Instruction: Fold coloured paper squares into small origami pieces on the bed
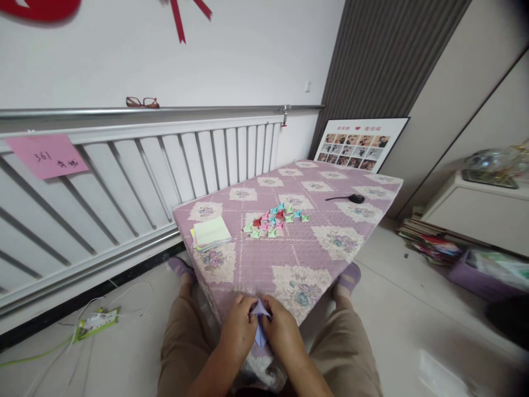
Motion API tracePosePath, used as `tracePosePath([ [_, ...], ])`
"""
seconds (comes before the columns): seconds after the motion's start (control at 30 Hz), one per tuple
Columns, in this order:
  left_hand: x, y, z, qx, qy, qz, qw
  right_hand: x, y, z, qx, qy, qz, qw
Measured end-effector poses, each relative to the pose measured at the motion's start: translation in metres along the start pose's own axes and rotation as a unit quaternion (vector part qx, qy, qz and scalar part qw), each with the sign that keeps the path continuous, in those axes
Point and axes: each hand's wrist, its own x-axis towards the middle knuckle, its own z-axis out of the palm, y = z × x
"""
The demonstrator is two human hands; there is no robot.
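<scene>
A folded piece of purple paper [260,325] is held between both my hands at the near corner of the table. My left hand [241,325] grips its left side with the fingers closed. On the right side, my right hand [280,325] pinches the same paper. Small folded paper pieces [271,221] in green, pink, red and blue lie grouped on the floral cloth beyond my hands. To their left rests a stack of square paper sheets [211,232], with pale yellow-green on top.
A black ladle [356,198] lies toward the far right of the table [256,264]. A white radiator [165,171] runs along the left, with glasses [142,102] on the pipe above. A power strip [97,325] is on the floor at the left.
</scene>
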Motion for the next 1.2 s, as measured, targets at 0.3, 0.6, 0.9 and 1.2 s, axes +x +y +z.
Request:
tracePosePath([
  [0.3, 0.002, 0.002, 0.002, 0.111, -0.009, -0.010, 0.994, -0.002, -0.002, -0.001, -0.120, 0.004, -0.018, 0.993],
  [0.6, 0.009, 0.005, 0.000, 0.129, -0.023, -0.037, 0.991, 0.000, 0.005, 0.004, -0.136, 0.016, -0.008, 0.991],
  [0.9, 0.009, 0.003, 0.000, 0.118, -0.020, -0.029, 0.992, 0.000, 0.007, 0.003, -0.147, 0.015, -0.019, 0.989],
  [1.2, 0.001, -0.003, -0.003, 0.144, -0.055, 0.014, 0.988, -0.004, 0.016, 0.000, -0.113, 0.020, -0.084, 0.990],
])
